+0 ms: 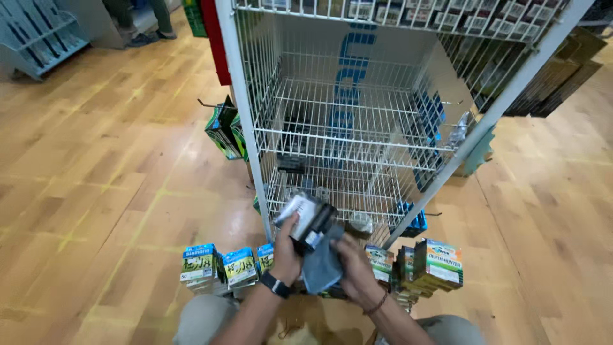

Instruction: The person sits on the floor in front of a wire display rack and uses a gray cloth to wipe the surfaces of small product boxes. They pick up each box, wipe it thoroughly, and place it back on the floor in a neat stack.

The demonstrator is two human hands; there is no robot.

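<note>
You are crouching on a wooden floor (96,160) that is filling most of the view, and a white wire rack (345,128) is standing right in front of you, its lower shelves showing through the mesh with a few dark packs lying on them and a blue-and-white panel running down its back. Green packs (223,131) are hanging off the rack's left side, and dark packs are hanging along its right side. On the floor at the rack's foot, small boxes are standing in stacks: blue-and-yellow boxes (220,268) to the left of your arms, and green-and-white boxes (434,263) to the right. Your left hand (285,252), with a dark watch (275,285) sitting on its wrist, is closing around the left end of a small black-and-white box (306,220), thumb and fingers wrapping it, holding it up in front of the rack's bottom shelf. Your right hand (357,268), a thin band on its wrist, is pressing a grey cloth (321,262) against the underside of that box, fingers curling onto the cloth. The cloth is hanging down between your two hands, just above your knees. The box is tilting, its pale face turning up to the left.
</note>
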